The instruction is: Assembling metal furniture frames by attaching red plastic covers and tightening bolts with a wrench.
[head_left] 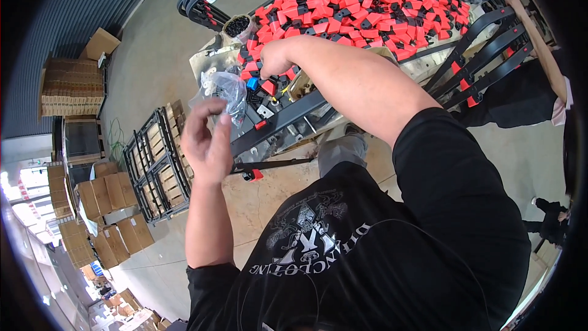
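Observation:
My left hand (207, 144) is raised in front of a clear plastic bag (228, 89) of small parts. Its thumb stands apart from its bent fingers, and nothing shows between them. My right hand (277, 60) reaches across to the near left end of a heap of red and black plastic pieces (361, 9). Its fingers curl downward, and what they hold, if anything, is hidden. Just below it lie a blue piece (252, 83) and a red piece (269, 87). A long black metal bar (275, 121) crosses the near edge of the worktable (205, 61).
Small black parts fill a bag (237, 26) beside the heap. Curved black frames (484, 49) lean at the right, near another person's arm (539, 43). A black rack with wooden slats (162, 165) and cardboard boxes (107, 193) stand on the left.

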`<state>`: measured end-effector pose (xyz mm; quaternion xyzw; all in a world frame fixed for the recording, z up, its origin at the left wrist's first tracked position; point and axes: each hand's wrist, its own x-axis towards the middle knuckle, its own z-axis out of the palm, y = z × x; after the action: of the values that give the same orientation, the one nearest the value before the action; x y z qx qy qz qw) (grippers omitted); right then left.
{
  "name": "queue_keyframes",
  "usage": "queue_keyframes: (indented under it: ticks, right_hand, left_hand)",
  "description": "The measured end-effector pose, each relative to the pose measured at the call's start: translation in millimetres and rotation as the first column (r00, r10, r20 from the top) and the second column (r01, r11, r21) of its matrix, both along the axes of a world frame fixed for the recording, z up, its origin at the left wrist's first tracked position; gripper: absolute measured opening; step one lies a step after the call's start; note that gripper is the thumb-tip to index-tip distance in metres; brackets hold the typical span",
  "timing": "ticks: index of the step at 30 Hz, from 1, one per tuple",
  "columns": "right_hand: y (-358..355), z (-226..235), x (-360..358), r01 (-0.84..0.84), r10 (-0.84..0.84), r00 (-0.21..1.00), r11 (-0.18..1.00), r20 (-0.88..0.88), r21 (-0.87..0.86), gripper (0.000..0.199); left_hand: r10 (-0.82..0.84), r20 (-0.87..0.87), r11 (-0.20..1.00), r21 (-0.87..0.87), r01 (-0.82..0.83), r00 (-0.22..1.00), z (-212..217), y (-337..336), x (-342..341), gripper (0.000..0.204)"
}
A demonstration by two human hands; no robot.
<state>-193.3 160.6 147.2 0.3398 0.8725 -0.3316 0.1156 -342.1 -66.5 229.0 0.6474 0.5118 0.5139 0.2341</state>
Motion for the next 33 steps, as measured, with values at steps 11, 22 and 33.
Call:
queue_keyframes:
  ticks: [11, 22, 33]
  right_hand:
    - [-4.3, 2.0, 4.4, 0.002, 0.002, 0.998, 0.999, -0.058, 0.053, 0.054]
    - [-5.0, 5.2, -0.3, -0.011, 0.011, 1.000, 0.999, 0.019, 0.039, 0.048]
    - [-5.6, 4.1, -6.1, -0.001, 0.001, 1.000, 1.000, 0.013, 0.012, 0.048]
  left_hand:
    - [-0.575, -0.601, 0.802, -0.548, 0.237, 0.555, 18.2, 66.4, 87.9, 0.045]
    - [-0.592, -0.655, 0.793, -0.577, 0.194, 0.470, 20.5, 70.8, 87.7, 0.058]
    - [-0.516, -0.644, 0.827, -0.546, 0.133, 0.565, 7.4, 63.3, 88.2, 0.062]
